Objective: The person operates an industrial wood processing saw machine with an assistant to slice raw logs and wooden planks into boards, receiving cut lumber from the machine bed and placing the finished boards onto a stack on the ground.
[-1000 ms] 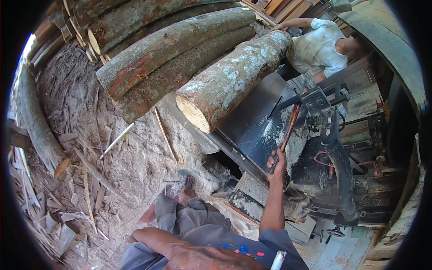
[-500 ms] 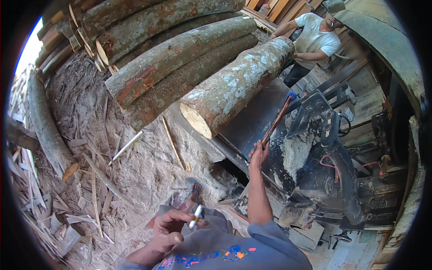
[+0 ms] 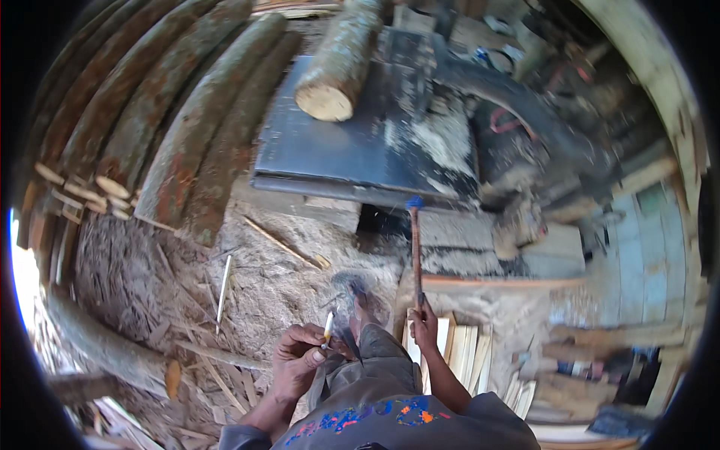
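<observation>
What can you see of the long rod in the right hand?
The rod is thin, straight and reddish-brown, with a blue tip at its far end. It looks like metal or wood; which, I cannot tell. The right hand grips its near end and holds it pointing away, nearly upright in the picture. Its blue tip sits at the front edge of the dark saw table.

head: worn fisheye | looks steeply down | hands close | sawdust ground below

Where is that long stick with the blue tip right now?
In the head view the stick stands just right of centre, its lower end gripped by the right hand and its blue tip touching the front edge of the dark saw table.
</observation>
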`<action>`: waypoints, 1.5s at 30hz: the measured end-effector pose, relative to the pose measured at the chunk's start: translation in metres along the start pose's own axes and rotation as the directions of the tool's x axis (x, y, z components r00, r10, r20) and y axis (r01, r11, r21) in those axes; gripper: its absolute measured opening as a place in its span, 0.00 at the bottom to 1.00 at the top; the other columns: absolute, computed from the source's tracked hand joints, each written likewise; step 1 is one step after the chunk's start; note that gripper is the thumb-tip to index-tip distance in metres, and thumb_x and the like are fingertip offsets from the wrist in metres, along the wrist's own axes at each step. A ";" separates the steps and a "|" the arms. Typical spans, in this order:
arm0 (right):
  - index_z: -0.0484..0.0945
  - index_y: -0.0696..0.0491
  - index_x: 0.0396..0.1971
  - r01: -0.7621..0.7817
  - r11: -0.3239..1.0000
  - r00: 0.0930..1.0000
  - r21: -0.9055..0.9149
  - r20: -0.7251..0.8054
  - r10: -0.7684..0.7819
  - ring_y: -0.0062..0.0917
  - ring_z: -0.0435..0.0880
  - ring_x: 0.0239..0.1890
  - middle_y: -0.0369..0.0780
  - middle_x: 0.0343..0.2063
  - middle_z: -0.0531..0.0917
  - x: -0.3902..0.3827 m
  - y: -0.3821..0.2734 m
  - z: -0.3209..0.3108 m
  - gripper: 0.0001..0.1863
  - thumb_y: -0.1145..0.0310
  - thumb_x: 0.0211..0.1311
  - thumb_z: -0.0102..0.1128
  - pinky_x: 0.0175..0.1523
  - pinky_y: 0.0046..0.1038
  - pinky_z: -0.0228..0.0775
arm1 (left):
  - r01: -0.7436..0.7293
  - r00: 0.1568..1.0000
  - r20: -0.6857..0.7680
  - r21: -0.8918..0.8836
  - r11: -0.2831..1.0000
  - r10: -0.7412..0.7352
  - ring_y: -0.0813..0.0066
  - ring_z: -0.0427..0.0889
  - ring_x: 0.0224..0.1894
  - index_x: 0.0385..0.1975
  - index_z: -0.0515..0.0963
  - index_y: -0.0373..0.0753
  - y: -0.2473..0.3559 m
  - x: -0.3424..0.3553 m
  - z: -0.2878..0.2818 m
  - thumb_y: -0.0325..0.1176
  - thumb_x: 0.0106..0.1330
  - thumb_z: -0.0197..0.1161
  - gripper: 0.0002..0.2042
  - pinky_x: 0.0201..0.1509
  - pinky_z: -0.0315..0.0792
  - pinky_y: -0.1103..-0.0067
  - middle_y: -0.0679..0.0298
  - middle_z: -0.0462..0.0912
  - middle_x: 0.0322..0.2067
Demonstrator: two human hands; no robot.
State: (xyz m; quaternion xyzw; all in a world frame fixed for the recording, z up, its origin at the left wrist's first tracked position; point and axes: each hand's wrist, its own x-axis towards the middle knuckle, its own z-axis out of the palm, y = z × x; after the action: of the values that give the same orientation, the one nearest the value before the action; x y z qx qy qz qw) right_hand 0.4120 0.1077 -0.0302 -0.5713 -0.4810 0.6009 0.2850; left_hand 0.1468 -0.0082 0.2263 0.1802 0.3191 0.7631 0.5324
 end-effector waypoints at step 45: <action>0.82 0.41 0.41 -0.319 0.690 0.927 -0.649 -0.063 0.369 0.38 0.80 0.46 0.44 0.41 0.82 -0.121 0.216 0.000 0.20 0.48 0.54 0.51 0.51 0.35 0.70 | 0.449 0.830 -0.326 0.872 0.197 -0.452 0.58 0.69 0.60 0.58 0.67 0.34 -0.096 -0.133 -0.180 0.58 0.66 0.45 0.33 0.62 0.61 0.71 0.47 0.72 0.54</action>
State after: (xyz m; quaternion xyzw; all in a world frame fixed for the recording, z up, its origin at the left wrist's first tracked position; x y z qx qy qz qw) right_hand 0.4794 -0.0808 -0.1755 -0.6918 -0.5531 0.4595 -0.0659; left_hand 0.1518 -0.1627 0.0378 0.3471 0.7282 0.2553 0.5330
